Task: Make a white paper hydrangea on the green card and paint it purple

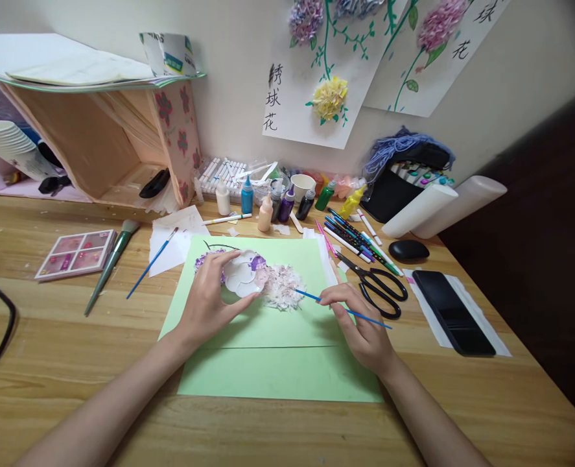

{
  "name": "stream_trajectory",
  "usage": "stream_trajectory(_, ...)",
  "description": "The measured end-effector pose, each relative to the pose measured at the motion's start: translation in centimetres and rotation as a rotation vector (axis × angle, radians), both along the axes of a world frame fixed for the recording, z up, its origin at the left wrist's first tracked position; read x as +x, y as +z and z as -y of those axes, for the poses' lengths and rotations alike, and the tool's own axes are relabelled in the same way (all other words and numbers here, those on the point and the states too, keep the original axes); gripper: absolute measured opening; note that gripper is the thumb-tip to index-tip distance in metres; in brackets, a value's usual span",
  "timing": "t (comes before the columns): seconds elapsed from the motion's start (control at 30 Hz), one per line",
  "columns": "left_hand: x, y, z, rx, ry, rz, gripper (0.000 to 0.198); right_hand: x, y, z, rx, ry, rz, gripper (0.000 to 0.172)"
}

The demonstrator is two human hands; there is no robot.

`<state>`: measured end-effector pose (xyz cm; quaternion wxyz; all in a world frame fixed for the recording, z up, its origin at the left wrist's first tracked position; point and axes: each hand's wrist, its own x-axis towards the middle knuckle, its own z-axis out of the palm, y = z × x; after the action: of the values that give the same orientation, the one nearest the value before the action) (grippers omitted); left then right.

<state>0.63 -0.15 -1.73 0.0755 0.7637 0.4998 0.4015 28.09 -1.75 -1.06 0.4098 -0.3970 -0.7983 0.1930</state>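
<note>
My left hand (209, 292) grips a small white paint palette (241, 285) by its edges, thumb below and fingers above. Purple and pale pink paint lie in its wells on the right side. Between the fingers of my right hand (360, 321) is a thin blue paintbrush (367, 318), its tip at the right part of a fluffy white and pinkish paper flower (284, 287). The flower lies on light green paper (277, 373). A purple flower (200, 261) is partly hidden behind my left hand and the palette.
Scissors (382, 292), several markers (352, 237) and a phone (455, 311) lie to the right. Paint bottles (287, 204) stand behind the paper. At left are another blue brush (152, 263), a large green-handled brush (109, 266) and a boxed palette (76, 255). Flower pictures (316, 71) hang on the wall.
</note>
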Motion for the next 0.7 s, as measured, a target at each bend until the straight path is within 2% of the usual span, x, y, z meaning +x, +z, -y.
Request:
stream_trajectory(0.5, 0.09, 0.00, 0.13, -0.016, -0.006, -0.002, 0.063, -0.09, -0.13, -0.10, 0.022, 0.006, 0.021, 0.018)
stream_trajectory(0.7, 0.29, -0.21, 0.27, -0.021, -0.045, -0.008, 0.064, 0.20, -0.42, 0.45, 0.009, -0.040, -0.177, 0.019)
